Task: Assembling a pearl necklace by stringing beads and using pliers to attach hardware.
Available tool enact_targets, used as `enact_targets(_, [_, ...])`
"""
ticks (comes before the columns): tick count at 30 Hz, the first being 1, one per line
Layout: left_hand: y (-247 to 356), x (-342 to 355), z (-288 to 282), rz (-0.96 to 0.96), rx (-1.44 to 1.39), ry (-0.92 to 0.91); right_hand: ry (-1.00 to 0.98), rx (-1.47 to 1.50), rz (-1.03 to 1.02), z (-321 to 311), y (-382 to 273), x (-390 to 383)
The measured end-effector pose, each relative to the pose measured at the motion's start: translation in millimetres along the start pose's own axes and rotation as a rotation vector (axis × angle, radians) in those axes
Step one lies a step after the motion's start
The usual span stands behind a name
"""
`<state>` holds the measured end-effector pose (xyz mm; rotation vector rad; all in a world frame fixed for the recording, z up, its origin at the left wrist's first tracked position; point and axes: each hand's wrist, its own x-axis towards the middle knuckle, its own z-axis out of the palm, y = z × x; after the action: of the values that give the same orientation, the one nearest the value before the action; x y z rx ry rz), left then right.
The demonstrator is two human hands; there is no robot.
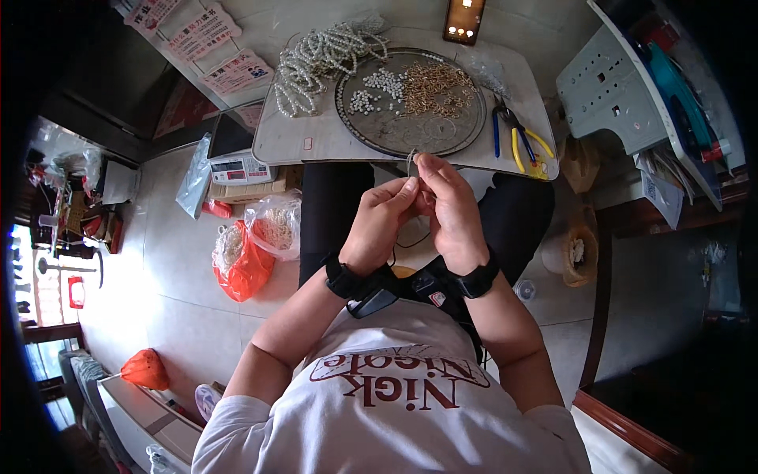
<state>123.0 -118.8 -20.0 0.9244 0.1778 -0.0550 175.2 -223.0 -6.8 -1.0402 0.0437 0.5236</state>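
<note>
My left hand [379, 221] and my right hand [450, 209] meet over my lap, just in front of the table edge, their fingertips pinched on a thin cord or wire [410, 162] that rises in a small loop. Where the fingers overlap, its lower part is hidden. Beyond them a round metal tray [371, 130] holds white beads [385, 81] and small gold-coloured pieces [426, 88]. Bunched pearl-bead strands [316, 59] lie left of the tray; blue-handled pliers and yellow-handled pliers [521, 146] lie to its right.
The table [284, 138] has a lit phone [462, 20] behind it. At left are a scale [237, 170], plastic bags [241, 268] on the floor and furniture [126, 415]. A grey metal panel [600, 103] and brown sacks [580, 249] stand at right.
</note>
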Motion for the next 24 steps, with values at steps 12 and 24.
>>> enact_targets(12, [32,-1,-17,0.206,0.433,0.238,0.313,-1.897,-0.356,-151,-107,86])
enact_targets(24, [36,-2,-27,0.335,0.576,0.247,0.326,-1.998,-0.255,-166,-117,110])
